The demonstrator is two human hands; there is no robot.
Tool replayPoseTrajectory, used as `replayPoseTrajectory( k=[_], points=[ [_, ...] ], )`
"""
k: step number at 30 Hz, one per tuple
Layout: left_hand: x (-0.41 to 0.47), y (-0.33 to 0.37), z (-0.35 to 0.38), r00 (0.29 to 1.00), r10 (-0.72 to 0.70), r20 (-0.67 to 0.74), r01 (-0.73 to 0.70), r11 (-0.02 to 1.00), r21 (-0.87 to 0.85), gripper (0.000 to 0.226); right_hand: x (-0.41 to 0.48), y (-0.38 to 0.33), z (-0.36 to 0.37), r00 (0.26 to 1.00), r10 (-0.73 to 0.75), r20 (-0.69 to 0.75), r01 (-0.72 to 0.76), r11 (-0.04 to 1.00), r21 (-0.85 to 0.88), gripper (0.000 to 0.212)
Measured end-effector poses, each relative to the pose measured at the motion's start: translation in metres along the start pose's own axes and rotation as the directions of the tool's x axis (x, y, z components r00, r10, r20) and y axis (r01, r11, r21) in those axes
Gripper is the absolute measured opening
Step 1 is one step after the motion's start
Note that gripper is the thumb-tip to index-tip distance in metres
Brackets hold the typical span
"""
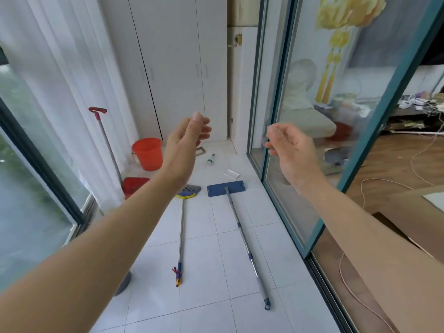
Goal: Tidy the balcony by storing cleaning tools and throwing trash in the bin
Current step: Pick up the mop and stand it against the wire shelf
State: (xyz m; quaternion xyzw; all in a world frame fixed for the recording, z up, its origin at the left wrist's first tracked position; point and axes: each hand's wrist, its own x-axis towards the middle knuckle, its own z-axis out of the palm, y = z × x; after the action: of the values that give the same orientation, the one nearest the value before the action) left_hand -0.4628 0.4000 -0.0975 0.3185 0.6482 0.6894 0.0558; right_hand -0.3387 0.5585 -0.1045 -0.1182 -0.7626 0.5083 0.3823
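Head view: the left hand (185, 143) and right hand (292, 150) hang empty, fingers loosely curled, above a broom (181, 236) and mop (242, 234) lying on the floor (204, 272) below them, a bucket (147, 153) beyond the left.

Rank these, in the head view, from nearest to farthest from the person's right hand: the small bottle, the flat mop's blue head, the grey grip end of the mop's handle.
From the right hand:
1. Small bottle, lying on the tiles towards the cupboards.
2. Blue mop head, flat on the floor below the hand in the picture.
3. Grey grip end, lowest in the picture, closest to the person.
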Motion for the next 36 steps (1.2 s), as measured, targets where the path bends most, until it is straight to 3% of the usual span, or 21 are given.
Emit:
replayPoseTrajectory(
  k=[12,21,30,36],
  points=[
    [0.148,-0.131,0.049,0.985,-0.156,-0.071,0.156,0.988,-0.008,0.032,0.156,0.148,0.036,0.977,0.171,0.131,-0.171,0.985,-0.009,0.007],
    [0.214,-0.255,0.073,0.962,-0.273,-0.024,0.273,0.961,0.039,0.029,0.204,0.267,0.072,0.947,0.291,0.132,-0.292,0.956,-0.019,0.009],
    [0.215,-0.394,0.119,0.903,-0.421,-0.087,0.426,0.903,0.059,0.038,0.197,0.422,0.083,0.862,0.471,0.187,-0.469,0.881,-0.054,0.012],
    [0.160,-0.501,0.157,0.855,-0.510,-0.093,0.516,0.854,0.067,0.034,0.139,0.542,0.077,0.724,0.640,0.259,-0.640,0.763,-0.096,0.021]
  ],
)
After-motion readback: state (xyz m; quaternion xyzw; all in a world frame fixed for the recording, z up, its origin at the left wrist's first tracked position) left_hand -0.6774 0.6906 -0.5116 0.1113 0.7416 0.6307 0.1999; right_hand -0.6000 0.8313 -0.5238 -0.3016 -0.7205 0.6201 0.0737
